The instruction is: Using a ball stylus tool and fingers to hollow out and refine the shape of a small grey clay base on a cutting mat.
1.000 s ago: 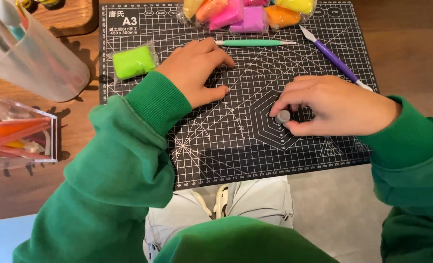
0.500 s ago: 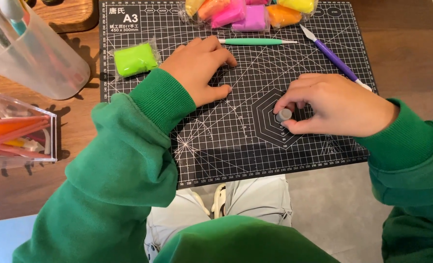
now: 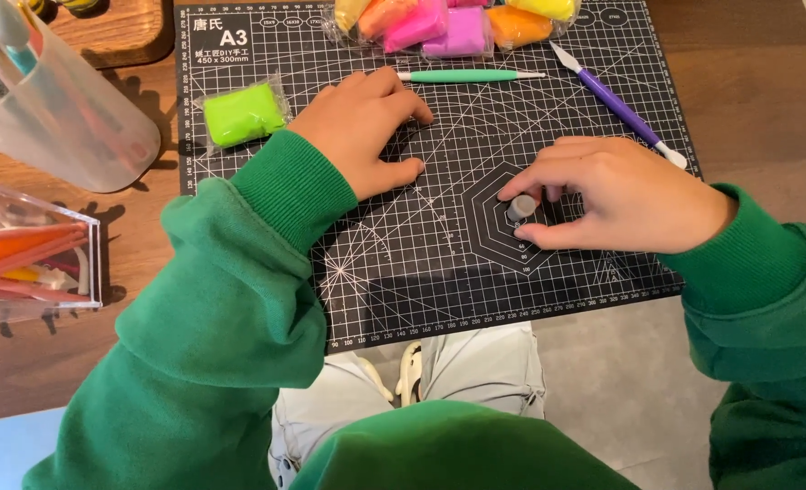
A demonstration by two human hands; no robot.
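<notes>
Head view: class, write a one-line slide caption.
Right hand pinches a small grey clay lump on a black cutting mat; left hand rests flat.

Both arms come in from the lower corners in green sleeves with ribbed cuffs at the wrists. The left hand (image 3: pixel 362 132) lies palm down, fingers loosely curled, the thumb stretched out to the right. The right hand (image 3: pixel 616 195) rests on its side, knuckles up, with the thumb and fingertips (image 3: pixel 512 189) drawn together in a pinch. The two hands lie apart.
</notes>
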